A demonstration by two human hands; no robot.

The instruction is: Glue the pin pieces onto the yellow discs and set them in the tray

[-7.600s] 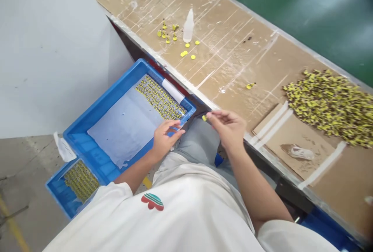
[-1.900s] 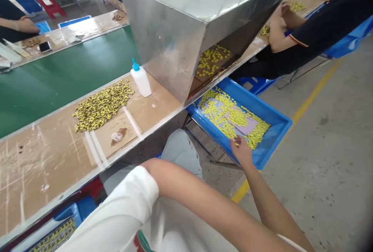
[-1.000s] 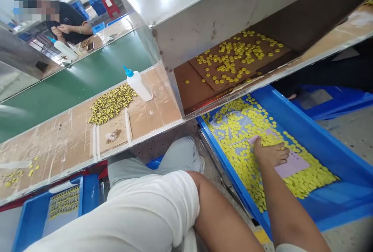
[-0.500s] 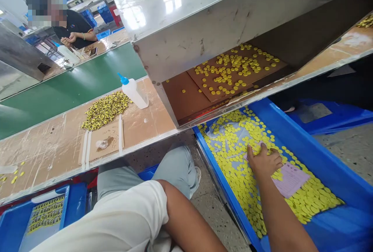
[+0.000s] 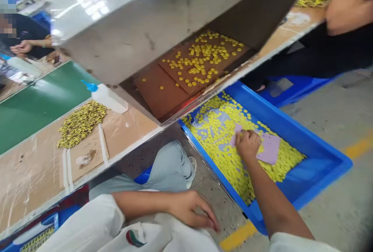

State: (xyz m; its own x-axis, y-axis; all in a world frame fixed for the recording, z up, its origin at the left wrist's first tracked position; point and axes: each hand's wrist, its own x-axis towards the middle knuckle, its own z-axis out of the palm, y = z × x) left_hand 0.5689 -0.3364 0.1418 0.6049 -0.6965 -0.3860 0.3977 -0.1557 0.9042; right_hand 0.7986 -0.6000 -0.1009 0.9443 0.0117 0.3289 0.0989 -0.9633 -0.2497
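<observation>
My right hand [image 5: 248, 143] is down in a blue bin [image 5: 313, 147], its fingers curled together over a layer of small yellow discs [image 5: 223, 160]. What the fingers hold is hidden. A pink paper slip [image 5: 270, 148] lies on the discs just right of the hand, and more pink paper shows at its left. My left hand [image 5: 196, 211] hangs near my lap, fingers loosely stretched and touching nothing I can see. On the workbench, a heap of small yellow-and-dark pieces [image 5: 83, 122] lies beside a white squeeze bottle [image 5: 109, 98] with a blue nozzle.
A metal hood [image 5: 122, 46] covers part of the bench, with yellow discs spread on brown board [image 5: 186, 63] beneath it. A small clear cup [image 5: 83, 160] stands on taped cardboard. People sit across the bench and at the right. Another blue tray [image 5: 35, 232] is at lower left.
My right hand's fingers have gone from spread to curled over the discs. My left hand has come into view near my lap. The view has swung to the right.
</observation>
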